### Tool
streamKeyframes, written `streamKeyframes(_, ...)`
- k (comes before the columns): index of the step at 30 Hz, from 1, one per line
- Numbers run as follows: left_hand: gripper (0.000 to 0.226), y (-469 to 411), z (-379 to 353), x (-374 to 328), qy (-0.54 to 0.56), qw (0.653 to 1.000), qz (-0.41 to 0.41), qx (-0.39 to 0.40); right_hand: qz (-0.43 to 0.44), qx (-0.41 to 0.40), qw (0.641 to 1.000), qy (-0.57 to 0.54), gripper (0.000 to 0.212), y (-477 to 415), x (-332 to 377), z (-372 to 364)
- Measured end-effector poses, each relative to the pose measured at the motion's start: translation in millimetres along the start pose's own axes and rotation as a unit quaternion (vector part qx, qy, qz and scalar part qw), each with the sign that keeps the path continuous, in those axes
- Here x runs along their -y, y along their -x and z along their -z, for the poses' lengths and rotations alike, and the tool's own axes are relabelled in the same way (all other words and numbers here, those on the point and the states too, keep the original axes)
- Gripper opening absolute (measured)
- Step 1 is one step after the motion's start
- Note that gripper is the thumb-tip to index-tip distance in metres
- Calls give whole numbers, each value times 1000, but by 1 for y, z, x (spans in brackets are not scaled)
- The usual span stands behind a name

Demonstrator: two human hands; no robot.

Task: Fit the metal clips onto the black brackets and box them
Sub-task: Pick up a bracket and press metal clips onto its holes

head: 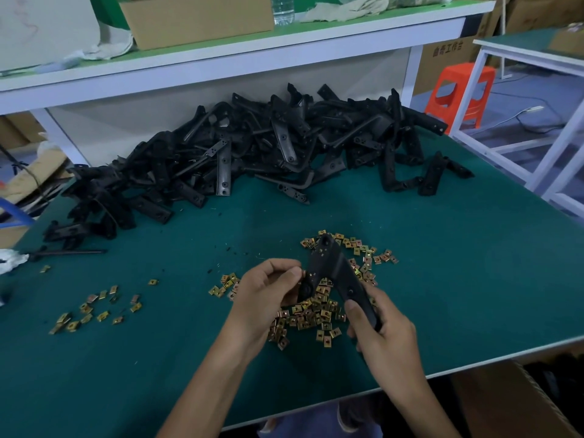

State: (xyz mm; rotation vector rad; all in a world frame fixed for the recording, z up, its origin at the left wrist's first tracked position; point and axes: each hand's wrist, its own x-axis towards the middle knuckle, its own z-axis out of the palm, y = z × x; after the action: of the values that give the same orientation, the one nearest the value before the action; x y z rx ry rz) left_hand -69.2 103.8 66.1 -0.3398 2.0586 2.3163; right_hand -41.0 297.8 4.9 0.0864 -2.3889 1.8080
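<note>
One black bracket stands tilted between my two grips over the bench: right grip wrapped round its lower end, left grip pinching its side edge. Directly beneath both lies one pile of brass-coloured metal clips, too many to count; a second scatter lies left, the bracket heap beyond.

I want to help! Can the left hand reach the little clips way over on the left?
Probably yes: only bare mat lies between the left hand and those clips, though it pinches a clip at the bracket now.
</note>
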Motion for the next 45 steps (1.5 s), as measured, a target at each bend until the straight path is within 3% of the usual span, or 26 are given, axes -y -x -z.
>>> streamKeyframes(6, 6, 1, 0, 2, 12, 1000, -1, -6, -5, 2, 1000, -3, 34, -1, 1, -1)
streamKeyframes(14, 8, -2, 6, -2, -53, 998, -29, 7, 10, 13, 1000, 15, 25, -2, 1, 0)
streamKeyframes(24, 10, 0, 10, 1, -51, 998, -7, 21, 25, 29, 999, 26, 29, -3, 0, 0)
streamKeyframes(31, 27, -1, 12, -9, -80, 994, 0, 77, 36, 36, 998, 42, 33, -4, 2, 2)
streamKeyframes(37, 21, -2, 6, -16, -98, 988, 2, 123, 22, 32, 998, 41, 31, -3, 6, 2)
streamKeyframes(40, 16, -8, 6, -17, -126, 983, -17, 134, -10, 9, 999, -31, 28, -2, 7, 3)
streamKeyframes(42, 20, -22, 2, -13, -185, 974, -53, 118, -40, -14, 996, -83, 28, -2, 9, 4)
streamKeyframes(45, 16, -60, -8, -5, -333, 935, -119, 0, -70, -38, 990, -115, 26, -3, 8, 7)
